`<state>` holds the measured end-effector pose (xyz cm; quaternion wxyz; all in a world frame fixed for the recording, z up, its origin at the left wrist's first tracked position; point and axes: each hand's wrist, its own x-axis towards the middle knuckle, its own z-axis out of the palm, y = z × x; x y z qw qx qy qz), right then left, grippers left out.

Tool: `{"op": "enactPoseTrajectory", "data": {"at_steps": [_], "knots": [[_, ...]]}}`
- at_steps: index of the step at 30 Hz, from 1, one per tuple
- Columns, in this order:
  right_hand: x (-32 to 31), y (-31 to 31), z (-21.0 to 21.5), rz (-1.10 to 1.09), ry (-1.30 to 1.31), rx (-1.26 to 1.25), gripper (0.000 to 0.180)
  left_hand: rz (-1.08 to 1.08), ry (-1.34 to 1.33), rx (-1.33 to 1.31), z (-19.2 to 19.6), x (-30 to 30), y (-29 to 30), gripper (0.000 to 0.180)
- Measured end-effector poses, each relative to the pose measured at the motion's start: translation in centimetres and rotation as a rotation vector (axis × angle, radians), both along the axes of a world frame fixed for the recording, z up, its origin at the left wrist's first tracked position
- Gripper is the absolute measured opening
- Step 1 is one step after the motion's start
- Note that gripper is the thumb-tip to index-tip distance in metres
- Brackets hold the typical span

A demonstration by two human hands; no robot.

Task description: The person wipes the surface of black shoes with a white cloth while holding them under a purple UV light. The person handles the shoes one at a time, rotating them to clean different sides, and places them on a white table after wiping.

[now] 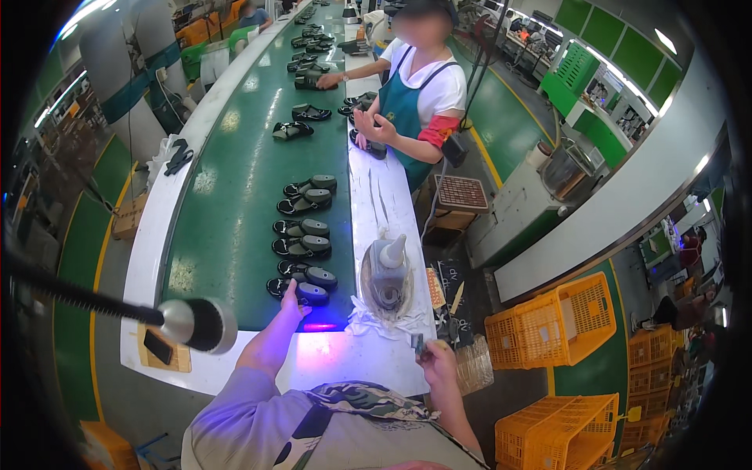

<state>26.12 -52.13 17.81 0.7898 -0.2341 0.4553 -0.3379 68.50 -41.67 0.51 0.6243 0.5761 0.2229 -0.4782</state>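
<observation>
On the green conveyor belt, my left hand (pixel 292 301) is closed around the nearest black shoe (pixel 315 294), which lies with its sole showing. Just beyond it, another black shoe (pixel 319 276) rests the same way. My right hand (pixel 440 365) is raised over the right edge of the white table, pinching a small dark grey-green piece (pixel 417 343) whose kind I cannot make out. Between my hands and farther off, a clear squeeze bottle with a white nozzle (pixel 393 252) stands in a container wrapped in wrinkled plastic and white cloth.
More pairs of black shoes (pixel 302 237) line the belt (pixel 235 196). Across it, a co-worker in a green apron (pixel 415 94) handles shoes. A lamp on a flexible arm (pixel 200 324) juts in at left, near a phone (pixel 158 347). Orange crates (pixel 552 321) stand at right.
</observation>
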Motion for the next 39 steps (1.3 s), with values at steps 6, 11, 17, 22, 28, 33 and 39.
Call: {"op": "enactPoseTrajectory", "data": {"at_steps": [6,11,17,22,28,33,39], "knots": [[2.2,-0.8,-2.4,0.094,0.006,0.085,0.011,-0.045,0.173,-0.302,-0.7,0.2,-1.2,0.062],[5.6,-3.2,-2.7,0.186,-0.027,0.076,0.011,0.219,0.185,-0.167,1.0,-1.3,-6.8,0.058],[6.8,-5.8,-1.4,0.206,-0.036,0.021,0.014,0.316,0.166,-0.091,1.3,1.3,-10.7,0.055],[6.5,-6.6,-1.1,0.168,-0.06,0.036,0.014,0.374,0.168,-0.076,2.2,3.6,-13.9,0.062],[6.9,-6.4,-1.2,0.182,-0.048,0.037,0.014,0.432,0.132,-0.003,3.0,3.9,-15.2,0.065],[7.0,-6.0,-0.8,0.179,-0.04,0.023,0.014,0.531,0.065,0.015,3.6,2.5,-14.5,0.065],[7.3,-5.1,0.0,0.206,-0.048,-0.011,0.015,0.42,0.118,-0.163,1.0,4.6,-7.4,0.054]]}}
